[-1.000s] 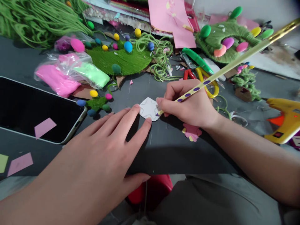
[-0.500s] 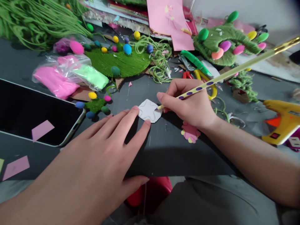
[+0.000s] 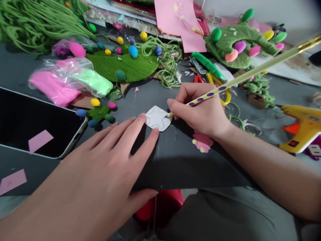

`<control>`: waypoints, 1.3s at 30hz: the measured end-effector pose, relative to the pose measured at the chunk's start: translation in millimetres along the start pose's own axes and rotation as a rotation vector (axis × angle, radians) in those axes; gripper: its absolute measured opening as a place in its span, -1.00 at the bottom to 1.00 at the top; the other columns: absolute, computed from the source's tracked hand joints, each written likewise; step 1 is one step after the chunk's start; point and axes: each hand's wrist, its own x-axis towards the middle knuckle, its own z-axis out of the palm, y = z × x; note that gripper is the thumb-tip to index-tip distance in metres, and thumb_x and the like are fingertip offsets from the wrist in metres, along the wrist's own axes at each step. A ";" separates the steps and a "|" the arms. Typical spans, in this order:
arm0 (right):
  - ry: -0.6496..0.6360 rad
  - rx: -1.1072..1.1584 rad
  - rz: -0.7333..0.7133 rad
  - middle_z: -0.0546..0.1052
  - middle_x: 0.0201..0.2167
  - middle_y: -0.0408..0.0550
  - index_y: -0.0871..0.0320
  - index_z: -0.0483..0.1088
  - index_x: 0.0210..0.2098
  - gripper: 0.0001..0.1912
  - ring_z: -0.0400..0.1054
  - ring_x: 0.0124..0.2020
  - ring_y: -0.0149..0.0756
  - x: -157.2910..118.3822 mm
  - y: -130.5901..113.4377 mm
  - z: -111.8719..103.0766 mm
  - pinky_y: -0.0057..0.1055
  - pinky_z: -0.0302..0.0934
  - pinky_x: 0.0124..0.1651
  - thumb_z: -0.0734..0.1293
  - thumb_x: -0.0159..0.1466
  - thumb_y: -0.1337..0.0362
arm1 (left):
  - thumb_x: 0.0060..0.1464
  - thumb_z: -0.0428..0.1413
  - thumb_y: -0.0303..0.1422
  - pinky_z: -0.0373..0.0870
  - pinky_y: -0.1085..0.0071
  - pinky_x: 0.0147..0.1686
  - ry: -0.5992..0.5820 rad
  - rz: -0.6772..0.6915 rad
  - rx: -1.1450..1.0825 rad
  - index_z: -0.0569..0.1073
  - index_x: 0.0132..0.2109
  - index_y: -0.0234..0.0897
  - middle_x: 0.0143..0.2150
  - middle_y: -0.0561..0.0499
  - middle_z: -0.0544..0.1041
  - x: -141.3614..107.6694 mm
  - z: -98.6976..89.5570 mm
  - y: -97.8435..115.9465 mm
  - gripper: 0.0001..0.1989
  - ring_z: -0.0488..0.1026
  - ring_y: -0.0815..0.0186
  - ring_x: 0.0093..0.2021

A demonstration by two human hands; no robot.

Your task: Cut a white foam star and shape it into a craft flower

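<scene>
Nearest, at the bottom of the frame, grey-clad legs [image 3: 230,214] lie under the table edge, with a red object [image 3: 170,204] at bottom centre, its kind unclear. The left hand [image 3: 107,160] lies palm down across the lower left, fingers spread and gripping nothing; two fingertips rest at the left and lower edges of a white paper piece [image 3: 157,119]. This piece lies flat on the dark table [image 3: 175,167] at the centre of the frame and bears a star outline. The right hand [image 3: 200,112], right of centre, has its fingers closed around a yellow pencil [image 3: 235,80] with purple dots; the tip touches the right part of the white piece, and the gold end points to the upper right.

Below the right wrist lies a pink cutout [image 3: 202,142] with yellow edges. At left, a phone [image 3: 37,124] carries a pink paper scrap [image 3: 40,141]; a second scrap [image 3: 13,181] lies at lower left. A yellow glue gun [image 3: 301,127] is at the right edge.

Farther back, bagged pink and green clay [image 3: 54,87] sits at upper left, beside a green fuzzy shape [image 3: 135,68]. A green-handled cutter [image 3: 209,65] lies right of tangled yarn [image 3: 170,62]. Farthest are green strands [image 3: 42,23], pink sheets [image 3: 175,20] and a green wrapped form [image 3: 229,40].
</scene>
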 end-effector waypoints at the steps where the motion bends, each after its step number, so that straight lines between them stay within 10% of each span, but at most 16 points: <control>1: 0.020 -0.016 -0.007 0.44 -0.63 -0.13 0.07 0.22 -0.63 -0.57 0.28 -0.56 -0.38 0.6 0.9 -0.6 -0.35 0.19 -0.51 0.46 0.23 0.45 | 0.02 0.26 -0.08 0.43 -0.19 0.13 0.009 0.004 -0.003 0.18 0.45 -0.29 0.46 -0.39 0.23 -0.5 -0.3 0.0 -0.08 0.33 -0.27 0.34; 39: 0.117 0.014 -0.057 0.37 -0.64 -0.20 0.08 0.23 -0.64 -0.57 0.20 -0.58 -0.43 2.4 9.0 0.9 -0.37 0.09 -0.52 0.44 0.22 0.51 | -0.01 0.26 0.03 0.35 -0.22 0.27 0.035 -0.060 -0.124 0.13 0.48 -0.07 0.54 -0.16 0.14 -6.2 10.8 -2.7 -0.03 0.29 -0.34 0.37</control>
